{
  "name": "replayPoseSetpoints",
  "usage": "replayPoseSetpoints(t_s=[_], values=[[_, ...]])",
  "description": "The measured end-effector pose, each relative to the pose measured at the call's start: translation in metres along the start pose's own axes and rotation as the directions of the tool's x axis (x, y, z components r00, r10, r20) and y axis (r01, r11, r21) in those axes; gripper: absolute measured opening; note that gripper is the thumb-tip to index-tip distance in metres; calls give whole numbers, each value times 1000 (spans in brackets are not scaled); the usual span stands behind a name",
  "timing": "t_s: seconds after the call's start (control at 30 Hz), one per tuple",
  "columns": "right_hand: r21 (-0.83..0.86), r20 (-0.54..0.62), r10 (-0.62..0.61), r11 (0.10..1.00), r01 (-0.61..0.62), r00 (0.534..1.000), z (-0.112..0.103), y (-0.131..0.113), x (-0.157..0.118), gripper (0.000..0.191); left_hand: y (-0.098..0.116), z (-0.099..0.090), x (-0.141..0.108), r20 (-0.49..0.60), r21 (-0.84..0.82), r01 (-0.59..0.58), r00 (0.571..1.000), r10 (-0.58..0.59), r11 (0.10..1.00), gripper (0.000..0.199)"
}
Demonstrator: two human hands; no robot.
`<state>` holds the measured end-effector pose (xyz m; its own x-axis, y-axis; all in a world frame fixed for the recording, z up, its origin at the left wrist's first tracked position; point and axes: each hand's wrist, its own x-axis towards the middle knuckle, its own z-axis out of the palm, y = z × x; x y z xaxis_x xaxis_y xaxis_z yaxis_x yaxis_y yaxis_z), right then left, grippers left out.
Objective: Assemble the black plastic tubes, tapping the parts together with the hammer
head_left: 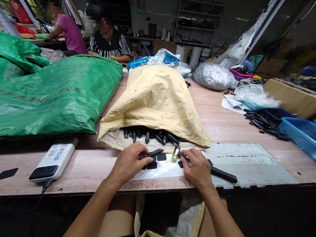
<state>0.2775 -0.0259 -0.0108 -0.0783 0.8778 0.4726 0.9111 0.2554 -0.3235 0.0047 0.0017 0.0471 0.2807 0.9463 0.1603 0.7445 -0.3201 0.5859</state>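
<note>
My left hand is closed, with thumb and fingers pinching a black pen-shaped piece above a white sheet at the table's front edge. A thin dark rod is pinched in my right hand. Close to the rod's left end is a small cylinder, shiny with a yellow-green end; whether they are joined, I cannot tell. Several black patches lie on the sheet. Beyond my hands, a yellow woven sack lies with its mouth towards me, black pen-shaped pieces showing inside. A thick black handle lies beside my right wrist.
Left stand a green sack and a white power bank with a cable. At right are a grey mat, a blue tray and loose black pieces. An open sack hangs at my lap. Two people sit across the table.
</note>
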Motion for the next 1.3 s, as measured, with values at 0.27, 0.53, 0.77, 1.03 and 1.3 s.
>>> replayPoseSetpoints(t_s=[0.27,0.53,0.77,1.03,1.3], values=[[-12,-13,-19,1000,19,1000,2,1,-1,19,5,32,-4,87,-14,-120,989,121,993,15],[17,-62,-80,997,81,995,-7,-1,6,21,-3,42,-2,71,-148,-101,991,113,984,13],[284,-106,-146,944,171,984,-29,-49,10,28,-1,42,0,74,-176,-52,995,66,983,12],[203,-15,-218,955,216,976,-21,-73,-5,28,-2,44,0,74,-145,-75,994,86,987,9],[180,-58,-130,974,139,990,-27,-62,-4,28,-2,44,-1,60,-159,-64,995,74,985,11]])
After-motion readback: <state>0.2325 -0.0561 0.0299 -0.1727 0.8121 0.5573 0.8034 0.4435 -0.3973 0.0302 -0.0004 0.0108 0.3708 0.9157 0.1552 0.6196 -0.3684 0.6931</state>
